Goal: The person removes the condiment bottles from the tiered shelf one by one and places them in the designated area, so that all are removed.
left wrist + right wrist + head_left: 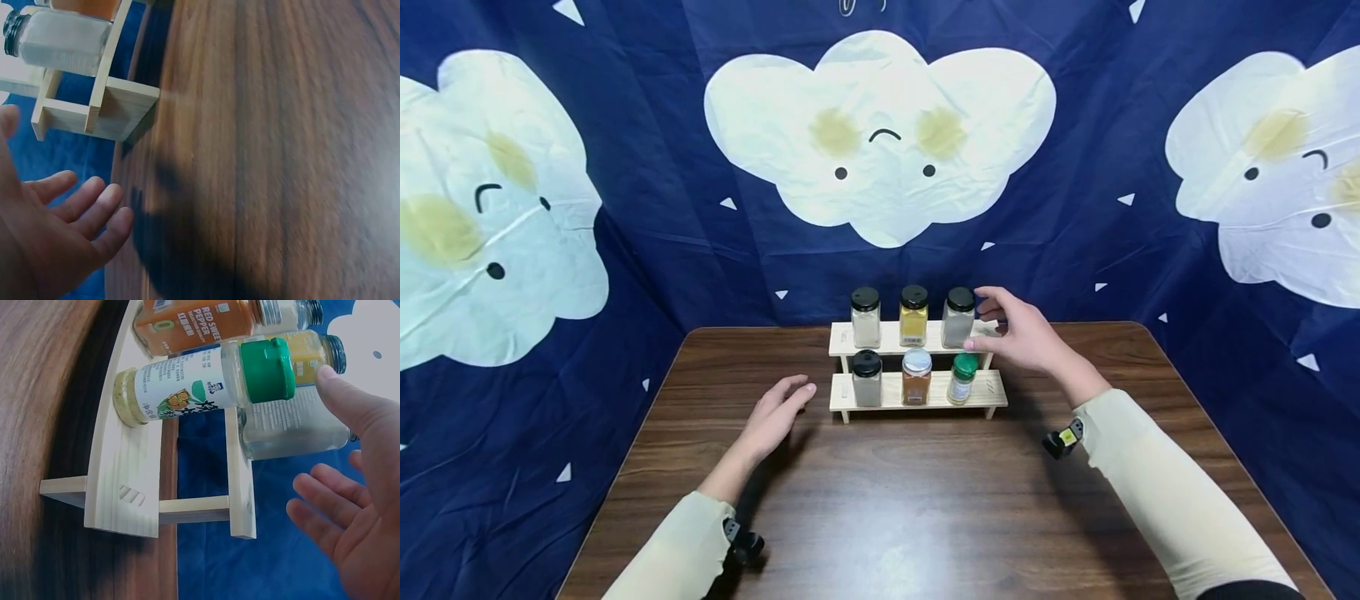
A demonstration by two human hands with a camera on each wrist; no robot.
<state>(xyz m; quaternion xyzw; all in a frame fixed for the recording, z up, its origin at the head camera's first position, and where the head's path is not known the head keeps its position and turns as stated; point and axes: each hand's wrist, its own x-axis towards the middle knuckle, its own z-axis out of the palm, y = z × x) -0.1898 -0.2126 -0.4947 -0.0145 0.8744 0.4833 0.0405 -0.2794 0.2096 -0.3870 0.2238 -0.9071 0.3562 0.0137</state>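
Observation:
A two-tier wooden spice rack (940, 402) stands at the back of the table. My right hand (1018, 329) is at its right end, beside a black-lidded jar of grey spice (957, 327) on the upper tier. In the right wrist view, thumb and fingers are spread near that jar (294, 428), with a gap between fingers and glass. Below it stands a green-capped spice bottle (187, 384). My left hand (772, 417) hovers left of the rack, fingers loosely extended and holding nothing. Nearest to it is a black-lidded jar of pale grey powder (65, 40) on the lower tier.
The upper tier also bears a white-powder jar (866, 325) and a yellow-spice jar (913, 323). A red sweet pepper jar (916, 383) stands mid lower tier. Behind the brown wooden table (880, 500) hangs a blue cloth (655, 208) with cloud prints.

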